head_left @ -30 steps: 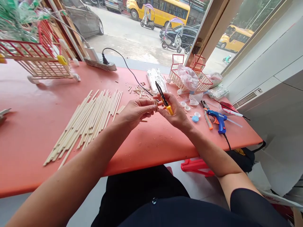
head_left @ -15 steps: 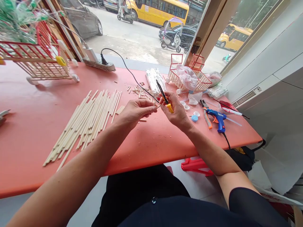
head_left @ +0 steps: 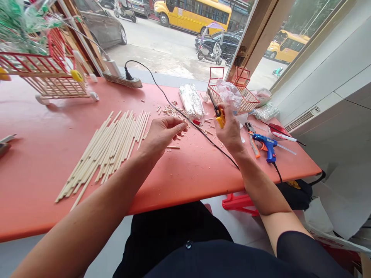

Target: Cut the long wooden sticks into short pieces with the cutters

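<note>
Beyond my right hand [head_left: 231,130], closed round one pair of pliers [head_left: 220,118], basketwork [head_left: 249,101] holds one bag [head_left: 228,94]; my left hand [head_left: 164,133] pinches one stick [head_left: 183,121].

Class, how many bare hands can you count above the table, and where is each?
2. The left hand is right of the long pale sticks, its fingertips near short pieces; the right hand, farther right, holds a yellow-handled tool. Neither is hidden.
</note>
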Demonstrator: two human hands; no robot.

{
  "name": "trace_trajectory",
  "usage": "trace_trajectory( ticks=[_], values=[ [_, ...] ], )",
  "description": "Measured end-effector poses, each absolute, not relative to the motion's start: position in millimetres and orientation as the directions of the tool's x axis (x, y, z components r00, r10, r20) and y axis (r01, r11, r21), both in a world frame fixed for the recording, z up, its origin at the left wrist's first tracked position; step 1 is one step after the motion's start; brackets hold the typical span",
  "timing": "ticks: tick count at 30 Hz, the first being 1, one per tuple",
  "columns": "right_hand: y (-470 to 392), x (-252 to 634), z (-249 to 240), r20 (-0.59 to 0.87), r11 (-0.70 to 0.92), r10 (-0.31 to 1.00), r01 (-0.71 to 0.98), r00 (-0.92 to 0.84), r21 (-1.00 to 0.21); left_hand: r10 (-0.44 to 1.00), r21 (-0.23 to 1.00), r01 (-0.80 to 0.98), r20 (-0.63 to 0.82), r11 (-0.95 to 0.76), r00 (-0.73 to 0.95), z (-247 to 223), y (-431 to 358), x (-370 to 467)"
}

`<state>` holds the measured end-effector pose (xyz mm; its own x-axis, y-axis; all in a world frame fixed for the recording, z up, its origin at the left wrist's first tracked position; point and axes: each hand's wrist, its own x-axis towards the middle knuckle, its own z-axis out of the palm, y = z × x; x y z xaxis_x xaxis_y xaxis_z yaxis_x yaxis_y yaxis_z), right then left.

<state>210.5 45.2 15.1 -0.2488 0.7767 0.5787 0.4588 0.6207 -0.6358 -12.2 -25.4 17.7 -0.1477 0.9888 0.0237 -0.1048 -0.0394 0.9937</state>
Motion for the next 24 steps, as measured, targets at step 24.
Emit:
trace_trajectory(
  ticks=[24],
  values=[
    [5, 175, 9, 0.213, 0.341, 0.879, 0.248, -0.427, -0.907, 0.995, 0.535, 0.845, 0.080, 0.007, -0.059, 25, -15, -73]
  ],
)
